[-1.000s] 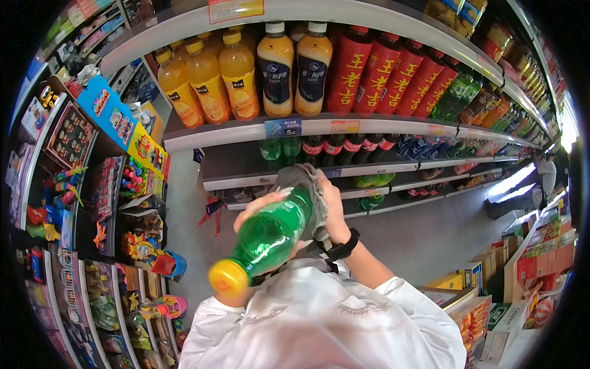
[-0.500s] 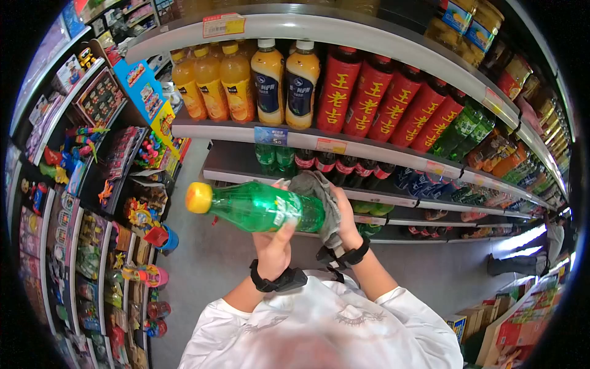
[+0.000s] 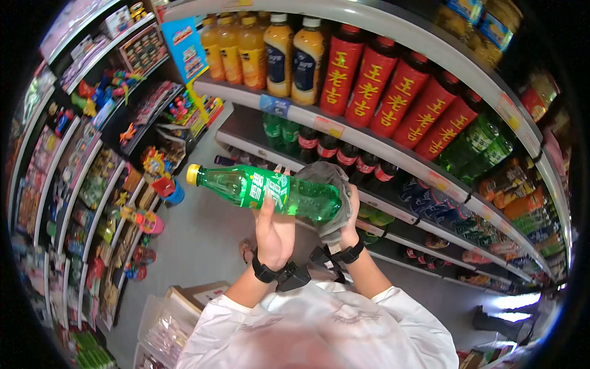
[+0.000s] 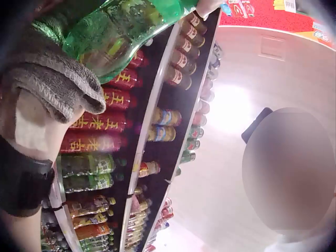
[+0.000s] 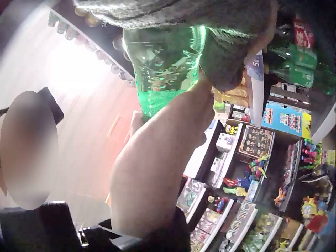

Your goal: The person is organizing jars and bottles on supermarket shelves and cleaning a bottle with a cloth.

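A green plastic soda bottle point(image 3: 226, 182) with a yellow cap is held lying nearly level in front of the chest, cap toward the left. My left hand point(image 3: 274, 232) grips it from below around the labelled middle, thumb across the label. My right hand point(image 3: 351, 216) holds a grey cloth point(image 3: 332, 174) wrapped about the bottle's base end; most of its fingers are hidden by the cloth. In the right wrist view the cloth point(image 5: 157, 13) drapes over the bottle point(image 5: 165, 65), with the left hand point(image 5: 173, 136) beneath it.
Ahead stands a drinks shelf point(image 3: 295, 115) with orange juice bottles point(image 3: 252, 58), red bottles point(image 3: 367, 86) and dark cola bottles point(image 3: 327, 147). Toy racks point(image 3: 92, 154) line the left. By the left elbow is a clear plastic container point(image 3: 163, 326). Someone's dark-clothed legs point(image 3: 501, 323) show far right.
The bottle has swung from cap toward the body to nearly level, its label turning into view. The left hand has shifted to its middle; the cloth stays at the base. The view has tilted.
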Available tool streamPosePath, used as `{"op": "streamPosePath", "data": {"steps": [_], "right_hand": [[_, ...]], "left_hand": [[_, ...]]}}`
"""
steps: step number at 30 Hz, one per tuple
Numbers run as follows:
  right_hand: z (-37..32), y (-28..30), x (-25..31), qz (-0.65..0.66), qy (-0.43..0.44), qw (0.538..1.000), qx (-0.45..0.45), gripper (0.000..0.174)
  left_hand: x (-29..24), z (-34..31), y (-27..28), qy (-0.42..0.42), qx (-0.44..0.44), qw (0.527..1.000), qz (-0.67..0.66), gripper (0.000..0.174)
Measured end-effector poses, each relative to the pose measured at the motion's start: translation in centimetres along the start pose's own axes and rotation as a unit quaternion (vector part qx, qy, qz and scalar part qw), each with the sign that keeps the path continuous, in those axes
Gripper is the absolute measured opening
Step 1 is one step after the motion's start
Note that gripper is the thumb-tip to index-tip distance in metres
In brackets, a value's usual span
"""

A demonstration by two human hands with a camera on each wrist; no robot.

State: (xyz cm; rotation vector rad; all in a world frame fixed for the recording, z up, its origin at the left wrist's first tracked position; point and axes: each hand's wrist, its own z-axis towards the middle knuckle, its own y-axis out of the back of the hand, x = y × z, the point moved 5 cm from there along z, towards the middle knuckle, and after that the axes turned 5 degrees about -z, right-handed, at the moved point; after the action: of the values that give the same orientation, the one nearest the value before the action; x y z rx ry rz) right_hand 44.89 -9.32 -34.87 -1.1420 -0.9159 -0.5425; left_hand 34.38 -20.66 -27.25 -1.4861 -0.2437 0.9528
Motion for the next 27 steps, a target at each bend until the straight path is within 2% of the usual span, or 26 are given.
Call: {"op": "streamPosePath", "data": {"steps": [1,4,7,10,11,13,16,18,19,23,26,27], "right_hand": [[-0.3,-0.7,0.4,0.031,-0.047,0.998,0.012,0.018],[-0.6,-0.8,-0.3,0.069,-0.105,0.987,0.103,0.026],[-0.7,0.2,-2.7,-0.045,-0.172,0.981,0.071,0.042],[-1.7,-2.6,0.4,-0.138,-0.205,0.952,0.182,0.051],[-1.8,-3.2,1.0,-0.19,-0.104,0.964,0.154,0.048],[-2.7,-4.0,3.4,-0.36,-0.019,0.905,0.227,0.045],[-2.6,-5.2,3.9,-0.425,-0.001,0.856,0.294,0.036],[-3.3,-6.6,4.7,-0.464,0.018,0.825,0.322,0.034],[-3.6,-7.0,4.6,-0.441,0.061,0.842,0.304,0.034],[-4.1,-7.6,3.2,-0.421,-0.001,0.868,0.264,0.038],[-4.0,-7.3,1.2,-0.326,0.038,0.925,0.194,0.041],[-3.8,-7.1,0.8,-0.285,0.001,0.941,0.18,0.044]], "left_hand": [[-0.1,-0.4,0.5,-0.006,-0.009,1.0,0.014,0.05],[-0.8,-1.5,0.8,-0.024,-0.025,0.998,0.051,0.048],[-1.5,-2.1,1.5,-0.06,-0.035,0.994,0.088,0.046],[-2.2,-2.5,1.6,-0.09,-0.058,0.988,0.114,0.046],[-2.4,-2.6,1.6,-0.089,-0.06,0.988,0.115,0.047],[-2.9,-2.8,1.3,-0.101,-0.067,0.984,0.127,0.048],[-3.7,-3.1,0.8,-0.09,-0.066,0.99,0.087,0.048],[-4.1,-3.2,0.7,-0.098,-0.053,0.985,0.132,0.049],[-4.2,-3.3,0.8,-0.102,-0.047,0.982,0.154,0.05],[-3.5,-3.9,1.9,-0.113,-0.044,0.966,0.229,0.054],[-3.0,-4.6,1.9,-0.165,-0.025,0.879,0.446,0.069],[-2.8,-4.7,2.0,-0.18,-0.016,0.834,0.522,0.077]]}}
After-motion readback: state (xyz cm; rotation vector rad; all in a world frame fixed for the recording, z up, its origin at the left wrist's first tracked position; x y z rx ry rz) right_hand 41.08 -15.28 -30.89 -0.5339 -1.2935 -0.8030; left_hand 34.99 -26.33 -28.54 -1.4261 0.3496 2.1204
